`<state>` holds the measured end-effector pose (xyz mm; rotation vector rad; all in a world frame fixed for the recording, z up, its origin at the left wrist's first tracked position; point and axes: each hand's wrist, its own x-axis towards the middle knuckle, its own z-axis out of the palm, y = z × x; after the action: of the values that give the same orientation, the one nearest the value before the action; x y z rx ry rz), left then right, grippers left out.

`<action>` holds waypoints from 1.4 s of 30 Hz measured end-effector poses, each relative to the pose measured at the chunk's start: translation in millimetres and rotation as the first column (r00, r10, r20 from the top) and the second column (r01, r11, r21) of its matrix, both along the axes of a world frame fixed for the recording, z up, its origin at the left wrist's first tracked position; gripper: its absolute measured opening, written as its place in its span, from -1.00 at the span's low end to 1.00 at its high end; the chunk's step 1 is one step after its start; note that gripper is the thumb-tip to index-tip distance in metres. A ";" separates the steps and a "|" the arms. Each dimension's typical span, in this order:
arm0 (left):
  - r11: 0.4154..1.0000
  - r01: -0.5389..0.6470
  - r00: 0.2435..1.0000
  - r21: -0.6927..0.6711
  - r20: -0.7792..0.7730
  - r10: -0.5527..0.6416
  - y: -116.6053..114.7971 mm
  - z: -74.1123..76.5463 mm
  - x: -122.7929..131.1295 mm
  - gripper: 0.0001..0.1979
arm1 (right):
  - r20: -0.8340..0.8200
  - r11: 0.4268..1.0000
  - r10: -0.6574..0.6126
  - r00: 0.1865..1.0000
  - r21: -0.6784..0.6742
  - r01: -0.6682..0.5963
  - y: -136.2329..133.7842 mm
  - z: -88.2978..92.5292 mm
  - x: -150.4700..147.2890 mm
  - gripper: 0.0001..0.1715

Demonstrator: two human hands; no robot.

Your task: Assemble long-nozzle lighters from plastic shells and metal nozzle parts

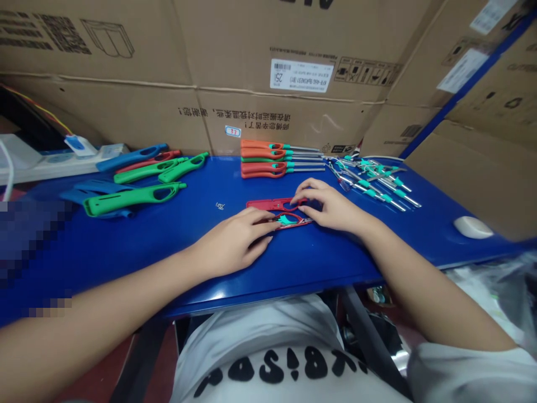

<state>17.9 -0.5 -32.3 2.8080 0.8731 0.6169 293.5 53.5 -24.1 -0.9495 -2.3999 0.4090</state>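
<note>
Near the middle of the blue table lie two red halves of a gas lighter's handle shell. The lower lighter half (298,225) carries a teal trigger (286,219) and thin wires or a rod. My left hand (237,242) grips its left end, with the fingertips by the trigger. At the right end of the upper red shell half (265,205), my right hand (329,206) has its fingers closed on the edge. Its thumb and forefinger come down between the two halves. Parts of both halves are hidden under my fingers.
Orange, red and green lighters (262,169) are stacked behind. Metal tubes with teal triggers (384,182) lie loosely to the right, near a white mouse-shaped object (473,227). Green shells (132,200) and blue ones sit left, small metal bits (220,206) nearer. Cardboard (235,61) walls the back.
</note>
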 end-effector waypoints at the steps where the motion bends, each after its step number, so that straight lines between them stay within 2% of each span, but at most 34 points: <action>1: 1.000 0.001 0.999 -0.007 0.038 -0.001 0.2 0.4 0.1 -0.64 | 0.030 0.999 -0.025 0.999 -0.021 0.026 2.3 -2.4 1.3 -0.81; 4: 1.000 -0.011 0.987 -0.013 0.159 0.013 3.1 2.7 -0.6 -0.68 | 0.047 0.995 -0.074 0.996 -0.065 0.077 6.4 -6.0 3.5 -0.90; 6: 0.999 -0.048 0.978 0.022 0.207 0.042 7.7 4.5 -2.8 -0.69 | -0.006 0.995 -0.090 0.996 -0.048 0.089 6.3 -5.1 1.9 -0.95; 8: 0.992 -0.097 0.970 0.086 0.230 0.075 14.1 5.7 -6.6 -0.68 | -0.108 0.990 -0.124 0.986 -0.085 0.115 4.5 -2.4 -2.0 -0.90; 10: 0.980 -0.120 0.969 0.157 0.234 0.081 20.6 6.3 -11.4 -0.67 | -0.238 0.967 -0.195 0.951 -0.210 0.146 1.7 0.8 -6.7 -0.81; 14: 0.967 -0.066 0.980 0.245 0.197 0.017 26.3 7.4 -18.3 -0.70 | -0.383 0.857 -0.321 0.866 -0.506 0.095 -3.7 5.1 -13.4 -0.61; 17: 0.972 -0.056 0.989 0.230 0.149 0.022 22.2 10.3 -19.2 -0.72 | -0.381 0.820 -0.325 0.866 -0.570 0.057 -6.8 5.8 -14.9 -0.55; 20: 0.982 -0.068 0.995 0.179 0.086 0.054 16.4 16.0 -19.2 -0.70 | -0.352 0.856 -0.227 0.908 -0.517 0.013 -9.3 5.6 -14.7 -0.54; 24: 0.998 -0.049 0.999 0.030 -0.011 0.050 14.3 25.6 -21.6 -0.70 | -0.190 0.976 0.020 0.981 -0.208 -0.061 -11.4 5.6 -13.2 -0.57; 27: 0.997 -0.041 0.998 -0.073 -0.057 0.037 15.3 30.9 -23.2 -0.72 | -0.059 0.988 0.136 0.989 -0.068 -0.140 -11.3 5.1 -12.1 -0.55; 42: 0.988 -0.024 1.000 -0.154 -0.021 0.021 17.9 24.2 -22.2 -0.74 | 0.010 0.981 0.173 0.985 -0.091 -0.171 -7.3 1.7 -7.5 -0.59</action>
<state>-4.3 17.4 -8.1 2.6740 0.9161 0.5028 286.0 46.2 -22.5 -0.7885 -2.5079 0.5788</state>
